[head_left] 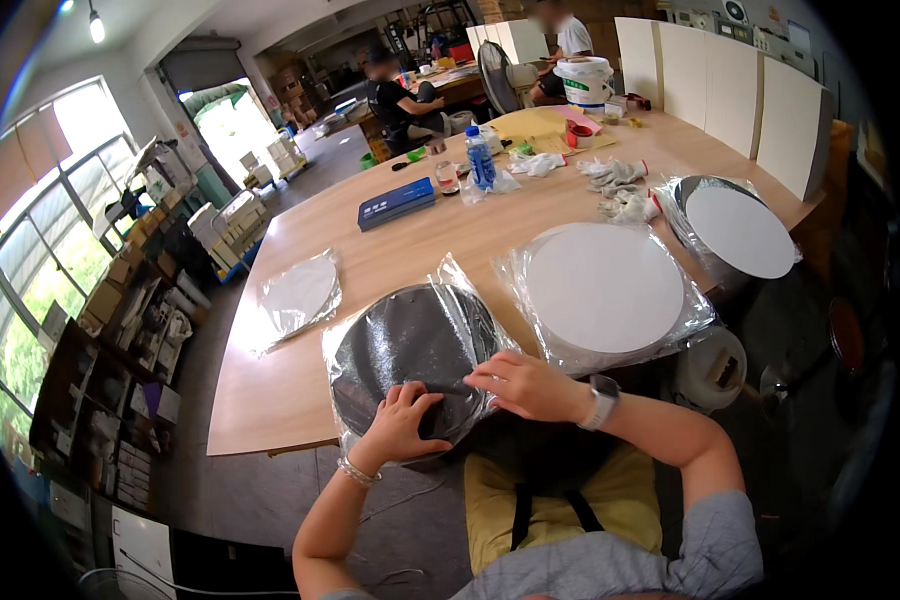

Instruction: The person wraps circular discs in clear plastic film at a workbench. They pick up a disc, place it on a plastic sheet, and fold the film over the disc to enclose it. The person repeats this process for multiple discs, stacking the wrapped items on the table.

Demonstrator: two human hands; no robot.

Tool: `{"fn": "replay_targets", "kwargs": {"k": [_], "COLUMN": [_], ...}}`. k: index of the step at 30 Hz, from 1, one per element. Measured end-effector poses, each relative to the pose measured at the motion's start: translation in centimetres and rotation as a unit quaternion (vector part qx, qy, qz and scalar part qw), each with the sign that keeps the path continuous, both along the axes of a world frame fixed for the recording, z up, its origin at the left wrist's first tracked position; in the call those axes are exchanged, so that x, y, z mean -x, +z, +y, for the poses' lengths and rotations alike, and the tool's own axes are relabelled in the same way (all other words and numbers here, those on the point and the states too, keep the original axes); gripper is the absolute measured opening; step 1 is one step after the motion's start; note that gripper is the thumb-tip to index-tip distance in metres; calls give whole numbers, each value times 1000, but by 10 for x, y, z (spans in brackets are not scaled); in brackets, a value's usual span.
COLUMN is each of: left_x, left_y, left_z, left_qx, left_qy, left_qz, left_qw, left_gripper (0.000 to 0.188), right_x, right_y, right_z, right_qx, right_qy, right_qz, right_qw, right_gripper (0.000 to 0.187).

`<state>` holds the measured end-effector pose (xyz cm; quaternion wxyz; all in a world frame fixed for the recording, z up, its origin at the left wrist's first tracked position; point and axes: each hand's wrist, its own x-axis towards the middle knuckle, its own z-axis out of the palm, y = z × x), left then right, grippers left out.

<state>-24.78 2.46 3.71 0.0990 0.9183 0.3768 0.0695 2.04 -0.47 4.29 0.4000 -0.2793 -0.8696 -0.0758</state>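
Observation:
A round black disc point(400, 335) in a clear plastic bag lies at the table's near edge. My left hand point(405, 422) rests on its near part, fingers spread over the plastic. At the disc's right side, my right hand point(520, 385) has its fingers pinched together at the bag's edge; the plastic point(460, 310) is creased and raised there. To the right lies a large white disc point(605, 287) on clear plastic film. Farther left on the table is a smaller white disc point(300, 293) in a clear bag.
More discs in plastic point(740, 228) lie at the table's right edge. Toward the back are work gloves point(618, 185), a blue-capped bottle point(480, 158), a dark blue box point(397, 203) and a white bucket point(585, 82). A pale bucket point(710, 368) stands below the table. Two people sit farther back.

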Motion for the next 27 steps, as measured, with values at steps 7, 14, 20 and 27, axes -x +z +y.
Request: {"fn": "replay_targets", "kwargs": {"k": [7,14,20,27], "left_x": [4,-1,-1,-2], "left_y": [-8,-7,-12,-6], "left_z": [-1,-9,-8,-11], "left_qx": [-31,-48,-39,-35], "left_qy": [12,16,25,24], "left_qz": [-5,20,14,31], "left_qw": [999,999,999,999], "left_gripper": [77,74,76,76], "right_x": [4,-14,-7,-31], "right_y": [-27,-27,-12,-27], "right_z": [35,-27,-12,-45], "right_qx": [48,37,-69,54], "right_qy": [138,59,-27,-21], "right_qz": [-123,-237,-61,-214], "right_qw": [982,969,995,975], "right_gripper": [6,6,21,16]}}
